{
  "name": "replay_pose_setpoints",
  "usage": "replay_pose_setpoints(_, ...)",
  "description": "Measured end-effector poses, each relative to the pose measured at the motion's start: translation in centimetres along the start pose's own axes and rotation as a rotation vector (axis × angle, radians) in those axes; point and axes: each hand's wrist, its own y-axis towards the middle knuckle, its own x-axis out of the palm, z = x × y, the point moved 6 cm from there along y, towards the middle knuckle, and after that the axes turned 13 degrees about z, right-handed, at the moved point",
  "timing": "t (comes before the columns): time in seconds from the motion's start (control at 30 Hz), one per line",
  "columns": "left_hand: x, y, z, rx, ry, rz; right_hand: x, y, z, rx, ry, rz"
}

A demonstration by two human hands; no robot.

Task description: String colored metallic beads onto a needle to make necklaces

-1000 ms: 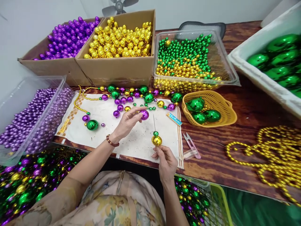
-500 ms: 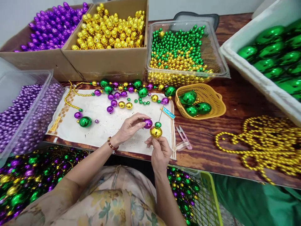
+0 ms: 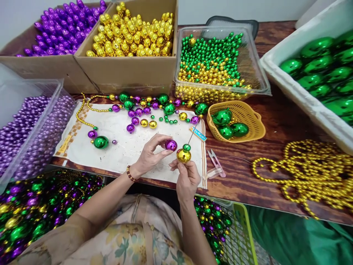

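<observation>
My left hand [image 3: 150, 154] pinches a shiny purple bead [image 3: 171, 145] just left of a thin needle [image 3: 191, 137]. My right hand [image 3: 186, 178] grips the needle's lower end, fingers closed. A gold bead [image 3: 183, 155] and a small green bead [image 3: 186, 147] sit threaded on the needle above my right fingers. Both hands hover over a white cloth [image 3: 121, 147] near the table's front edge. Loose purple, gold and green beads [image 3: 149, 110] lie along the cloth's far side.
Cardboard boxes of purple beads [image 3: 59, 27] and gold beads [image 3: 132, 31] stand behind. A clear tray [image 3: 212, 64] holds small green and gold beads. A yellow basket [image 3: 248, 123], pink snips [image 3: 216, 162], gold bead strands [image 3: 311, 173], a white bin [image 3: 317, 66] and a purple bead tray [image 3: 30, 125] surround the cloth.
My left hand carried the purple bead toward me, down beside the needle. The needle tilted rightward, and my right hand rose slightly with the threaded beads.
</observation>
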Motion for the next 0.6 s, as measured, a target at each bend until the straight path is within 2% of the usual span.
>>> replay_pose_setpoints(0.13, -1.2, 0.2, 0.4, 0.102, 0.027, 0.025, -0.9, -0.9, 0.7, 0.005, -0.047, -0.031)
replay_pose_setpoints(0.23, -1.9, 0.5, 0.6, 0.098, 0.024, 0.051, -1.2, -1.8, 1.4, 0.002, -0.109, -0.088)
replay_pose_setpoints(0.47, -3.8, 2.8, 0.9, -0.11, -0.243, 0.213, -1.4, -2.8, 2.1, -0.04, -0.218, -0.194)
replay_pose_setpoints(0.6, -4.4, 4.2, 1.4, -0.223, -0.384, 0.233, -1.1, -2.9, 2.5, -0.039, -0.231, -0.241)
